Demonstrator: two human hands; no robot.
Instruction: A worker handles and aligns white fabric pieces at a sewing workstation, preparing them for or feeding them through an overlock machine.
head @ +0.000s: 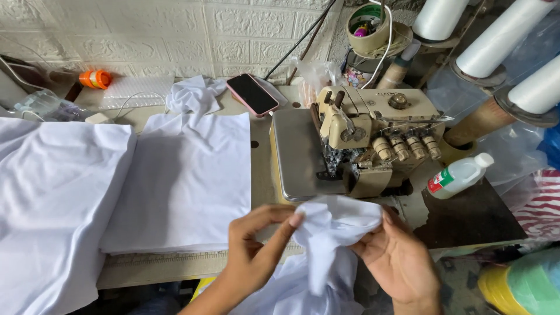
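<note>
Both hands raised | left hand [254,248] grip pinching white cloth [332,233] | right hand [399,259] likewise

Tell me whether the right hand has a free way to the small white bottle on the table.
Probably yes. The bottle lies on bare table just beyond the right hand, with nothing between them. But that hand is holding the white cloth, so it would have to let go first.

phone [252,94] dark screen, pink case, behind machine | white bottle [459,175] red-green label, rt of machine
</note>
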